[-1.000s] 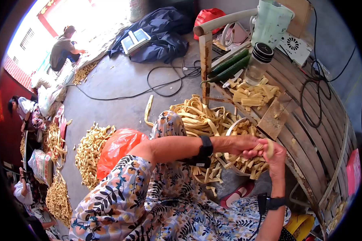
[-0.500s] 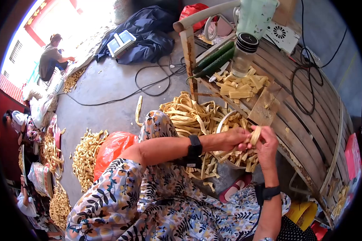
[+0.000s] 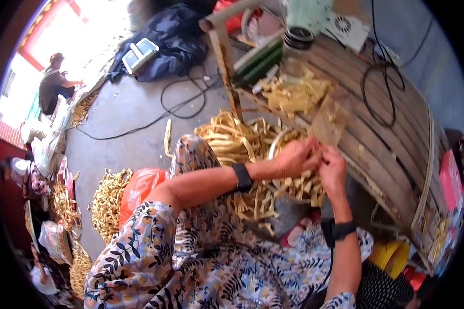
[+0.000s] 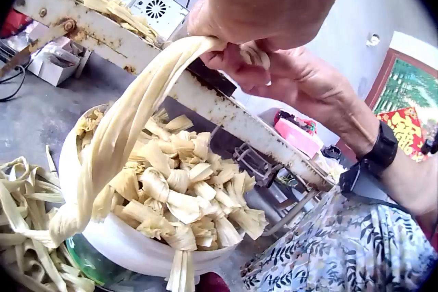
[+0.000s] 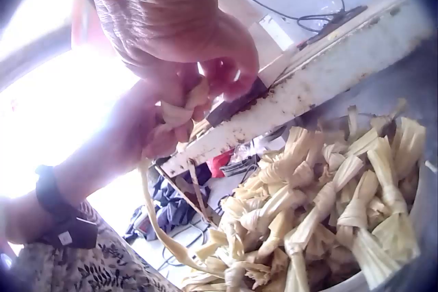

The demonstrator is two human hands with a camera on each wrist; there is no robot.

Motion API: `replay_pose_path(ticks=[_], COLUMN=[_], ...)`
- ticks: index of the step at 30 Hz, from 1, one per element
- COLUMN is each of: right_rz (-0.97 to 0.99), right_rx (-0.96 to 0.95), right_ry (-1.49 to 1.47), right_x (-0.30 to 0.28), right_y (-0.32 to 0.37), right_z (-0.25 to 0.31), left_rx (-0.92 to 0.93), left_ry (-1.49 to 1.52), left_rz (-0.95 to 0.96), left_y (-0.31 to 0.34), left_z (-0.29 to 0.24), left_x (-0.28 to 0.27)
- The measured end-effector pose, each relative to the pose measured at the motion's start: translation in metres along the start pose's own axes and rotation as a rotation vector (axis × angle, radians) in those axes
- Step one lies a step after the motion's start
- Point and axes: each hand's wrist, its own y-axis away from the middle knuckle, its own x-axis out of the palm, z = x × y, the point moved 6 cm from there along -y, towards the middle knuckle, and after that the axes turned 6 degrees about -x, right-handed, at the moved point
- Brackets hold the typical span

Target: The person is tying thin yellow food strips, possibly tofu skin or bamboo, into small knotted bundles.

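A long pale yellow strip, which looks like tofu skin, trails from my left hand down toward a heap of loose strips. My right hand meets the left one above the bowl, and both hold the strip. Between the fingers, part of a folded loop of it shows in the right wrist view; the rest is hidden. Below the hands, a white bowl is piled with knotted pieces. The loose strips lie heaped to the left of the bowl.
A slatted wooden bench stands at the right with cut pieces, a glass jar, cucumbers and a black cable. A red bag and a knot pile lie at the left. Other people sit farther off.
The hands have moved closer together, and the band that stood up around the right fingers no longer shows. The head view has shifted, so the surroundings appear farther left.
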Motion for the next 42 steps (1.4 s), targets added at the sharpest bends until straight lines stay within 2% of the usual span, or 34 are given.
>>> replay_pose_path(ticks=[1,2,3,4,7,9,10,13,14,17,19,21,24,28,31,32,35,36,39,40,42], right_rz=[-0.051,-0.073,-0.064,-0.109,-0.262,-0.45,-0.484,-0.299,-0.241,-0.011,0.076,0.14,0.051,-0.048,-0.044,-0.058,-0.11,-0.13,-0.18,-0.161,-0.13], right_rx=[-0.033,-0.116,-0.125,-0.056,0.085,0.375,0.45,0.452,0.475,0.586,0.552,0.5,0.427,0.497,0.533,0.537,0.529,0.524,0.55,0.491,0.519], right_ry=[0.037,0.101,0.062,-0.1,-0.546,-0.752,-0.822,-0.875,-0.885,-0.834,-0.766,-0.819,-1.011,-0.983,-0.98,-0.96,-0.884,-0.857,-0.889,-0.984,-1.075], right_x=[-0.003,-0.008,-0.014,-0.018,-0.027,-0.041,-0.046,-0.043,-0.039,-0.031,-0.018,-0.007,-0.005,-0.01,-0.008,-0.009,-0.016,-0.02,-0.025,-0.025,-0.025], right_y=[-0.001,-0.003,-0.004,-0.005,-0.005,-0.004,-0.002,-0.003,-0.002,0.004,0.005,0.005,0.003,0.004,0.003,0.001,-0.005,-0.007,-0.013,-0.015,-0.018], right_z=[0.008,0.013,0.017,0.015,-0.004,-0.025,-0.038,-0.04,-0.037,-0.029,-0.02,-0.012,-0.015,-0.022,-0.033,-0.036,-0.042,-0.042,-0.035,-0.033,-0.039], left_rx=[-0.097,-0.079,-0.188,-0.379,-0.578,-0.661,-0.644,-0.567,-0.604,-0.637,-0.597,-0.573,-0.642,-0.703,-0.68,-0.582,-0.308,-0.313,-0.459,-0.476,-0.549], left_ry=[-0.012,0.048,0.211,0.553,1.024,1.065,1.023,0.857,0.972,1.043,1.056,1.121,1.163,1.29,1.089,0.851,0.438,0.416,0.602,0.646,0.728], left_rz=[-0.016,-0.083,-0.053,-0.014,0.155,0.195,0.291,0.38,0.425,0.528,0.571,0.642,0.665,0.707,0.685,0.577,0.428,0.434,0.419,0.448,0.481], left_y=[-0.002,-0.004,-0.007,-0.006,-0.004,0.001,0.004,0.005,0.008,0.013,0.012,0.011,0.011,0.008,0.005,0.0,-0.018,-0.024,-0.031,-0.029,-0.026], left_z=[0.006,0.009,0.01,0.012,0.014,0.003,0.005,0.01,0.012,0.012,0.01,0.006,0.008,0.015,0.015,0.013,0.01,0.013,0.021,0.021,0.021], left_x=[0.003,0.003,0.0,0.002,0.014,0.012,0.015,0.012,0.012,0.01,0.012,0.013,0.012,0.013,0.009,0.003,-0.011,-0.013,-0.015,-0.011,-0.004])
